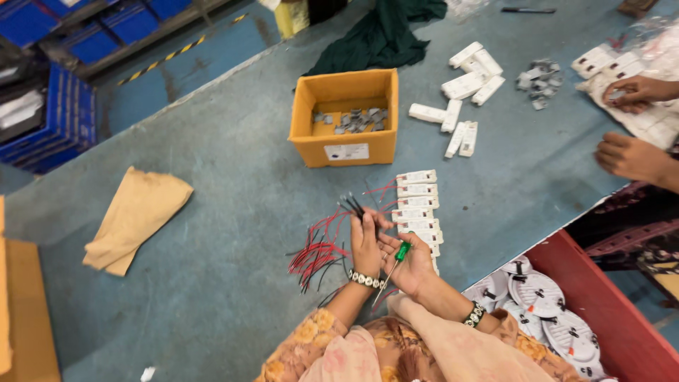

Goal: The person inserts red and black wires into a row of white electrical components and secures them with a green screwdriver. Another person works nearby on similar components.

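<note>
Two hands at work above the counter (pixel 212 233). The left hand (pixel 366 244) pinches black-tipped wires (pixel 351 206), long axis pointing up and away. The right hand (pixel 412 265), just beside it, grips a green-handled screwdriver (pixel 395 263), shaft slanting down-left. Red wire bundle (pixel 318 251) lies left.

Left hand (pixel 366 244) pinches wires (pixel 351 206); right hand (pixel 410 263) grips screwdriver (pixel 396 260).
</note>
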